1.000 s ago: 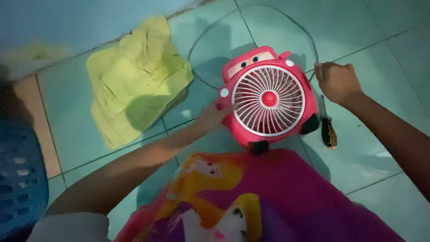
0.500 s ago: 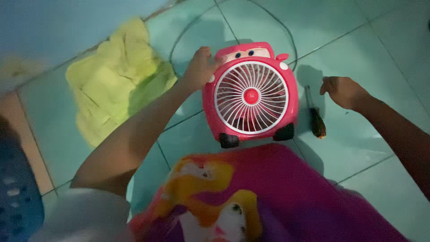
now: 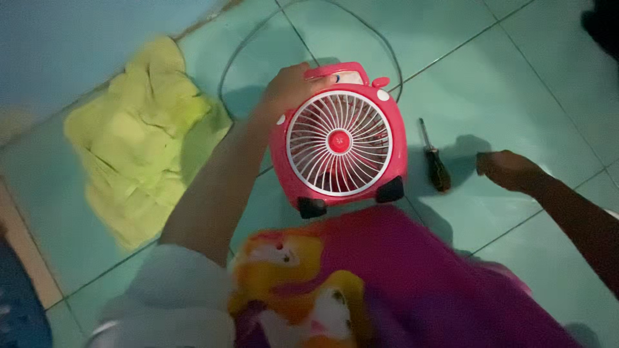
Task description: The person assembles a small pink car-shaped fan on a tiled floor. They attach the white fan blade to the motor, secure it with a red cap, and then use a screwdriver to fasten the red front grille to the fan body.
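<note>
- The red car-shaped fan (image 3: 338, 142) is stood on the green tiled floor (image 3: 516, 84), its white grille turned up toward the camera; compared with a second ago it is seen a little more to the left in the view.
- The left hand (image 3: 290, 87) has been moved from the fan's lower left side up to its top left corner, where the fingers are now curled over the upper edge, so the fan is being steadied from above.
- The right hand (image 3: 509, 171) has been drawn away from the black cord (image 3: 245, 48) and is now held low over the floor, right of the screwdriver (image 3: 435, 161); nothing is held, and the fingers look loosely bent.
- The screwdriver is left lying just beside the fan, untouched.
- The yellow cloth (image 3: 135, 135) is lying well to the left.
</note>
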